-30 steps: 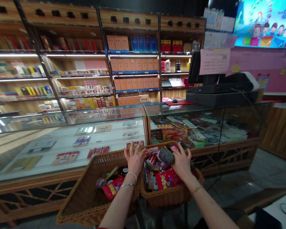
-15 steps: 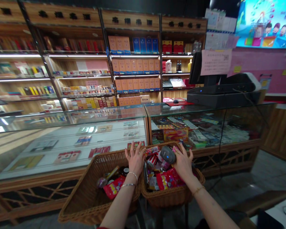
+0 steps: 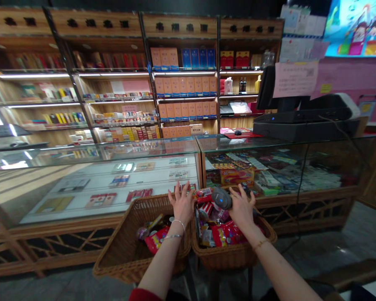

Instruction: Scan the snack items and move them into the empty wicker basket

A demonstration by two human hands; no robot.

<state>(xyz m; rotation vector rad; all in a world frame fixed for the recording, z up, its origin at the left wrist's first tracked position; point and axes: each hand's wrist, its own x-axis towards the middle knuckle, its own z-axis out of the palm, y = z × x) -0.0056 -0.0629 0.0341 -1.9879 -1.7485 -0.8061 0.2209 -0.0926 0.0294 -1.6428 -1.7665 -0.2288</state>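
Head view: my left hand (image 3: 183, 205), fingers spread wide, at the left basket's (image 3: 128, 266) right rim, whether touching the red packet (image 3: 203, 195) I cannot tell; my right hand (image 3: 242, 210), closed round the scanner (image 3: 222, 198), above the right basket's (image 3: 225, 257) sweets (image 3: 226, 235). Open room: bare wicker along the left basket's left side; glass counter (image 3: 181, 145) just beyond. Surroundings: grey floor (image 3: 326, 246), stocked shelves (image 3: 182, 27), monitor (image 3: 265, 90).

two hands (image 3: 182, 207), two wicker baskets (image 3: 225, 257), one grey scanner (image 3: 222, 198), three bracelets (image 3: 173, 236), four blue boxes (image 3: 194, 58), two dark bottles (image 3: 241, 86), one cartoon screen (image 3: 360, 31)
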